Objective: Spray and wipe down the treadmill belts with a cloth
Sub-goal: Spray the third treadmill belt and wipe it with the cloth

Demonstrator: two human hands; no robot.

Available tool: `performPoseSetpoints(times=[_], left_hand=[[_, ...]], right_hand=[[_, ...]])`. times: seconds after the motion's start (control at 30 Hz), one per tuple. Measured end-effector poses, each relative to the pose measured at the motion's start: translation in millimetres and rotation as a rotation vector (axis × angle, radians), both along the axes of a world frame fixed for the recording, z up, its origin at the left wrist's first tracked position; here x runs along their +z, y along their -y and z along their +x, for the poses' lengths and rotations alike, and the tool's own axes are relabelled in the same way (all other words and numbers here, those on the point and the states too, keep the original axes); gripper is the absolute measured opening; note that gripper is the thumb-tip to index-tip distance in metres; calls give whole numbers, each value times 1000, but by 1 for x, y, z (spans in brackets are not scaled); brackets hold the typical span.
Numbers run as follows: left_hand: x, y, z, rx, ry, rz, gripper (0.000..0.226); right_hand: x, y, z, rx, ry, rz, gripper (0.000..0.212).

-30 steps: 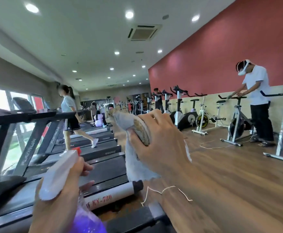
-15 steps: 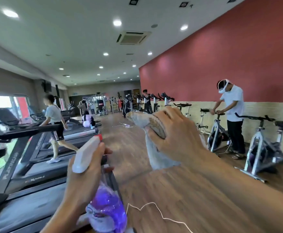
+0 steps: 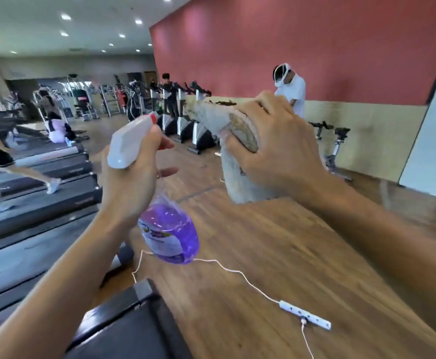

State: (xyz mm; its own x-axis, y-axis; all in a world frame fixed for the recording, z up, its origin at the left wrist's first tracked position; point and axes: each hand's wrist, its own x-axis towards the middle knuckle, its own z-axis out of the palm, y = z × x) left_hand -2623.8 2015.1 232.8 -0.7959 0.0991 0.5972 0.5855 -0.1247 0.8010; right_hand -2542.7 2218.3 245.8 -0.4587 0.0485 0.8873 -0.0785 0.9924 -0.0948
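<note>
spray bottle [image 3: 157, 203] is being gripped by left hand [image 3: 131, 177] | cloth [image 3: 227, 141] is being clutched in right hand [image 3: 276, 149] | nozzle should be aimed down at treadmill belt [image 3: 38, 203] before trigger is being squeezed

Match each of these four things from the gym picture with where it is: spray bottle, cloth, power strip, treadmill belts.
Things:
1. spray bottle
2. cloth
3. power strip
4. treadmill belts

Places:
A. lying on the wooden floor
B. held in the left hand
C. along the left side of the view
D. gripped in the right hand

Pairs: 1-B, 2-D, 3-A, 4-C
</note>
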Motion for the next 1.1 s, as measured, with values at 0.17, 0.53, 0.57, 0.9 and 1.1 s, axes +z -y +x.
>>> performPoseSetpoints(times=[0.17, 0.53, 0.57, 0.9, 1.1], left_hand=[[-41, -45, -6, -53, 86, -7, 28], [-158, -138, -91, 10, 311, -69, 29], [-166, -146, -102, 29, 329, -71, 29], [-200, -215, -193, 222, 347, -115, 26], [-225, -249, -220, 338, 418, -86, 27]], right_hand=[[-50, -45, 3, -58, 84, -84, 46], [-183, -127, -100, -21, 278, -247, 43], [-195, -135, -113, -9, 292, -264, 43], [-236, -217, -214, 129, 439, -371, 38], [-254, -258, -257, 285, 509, -491, 37]])
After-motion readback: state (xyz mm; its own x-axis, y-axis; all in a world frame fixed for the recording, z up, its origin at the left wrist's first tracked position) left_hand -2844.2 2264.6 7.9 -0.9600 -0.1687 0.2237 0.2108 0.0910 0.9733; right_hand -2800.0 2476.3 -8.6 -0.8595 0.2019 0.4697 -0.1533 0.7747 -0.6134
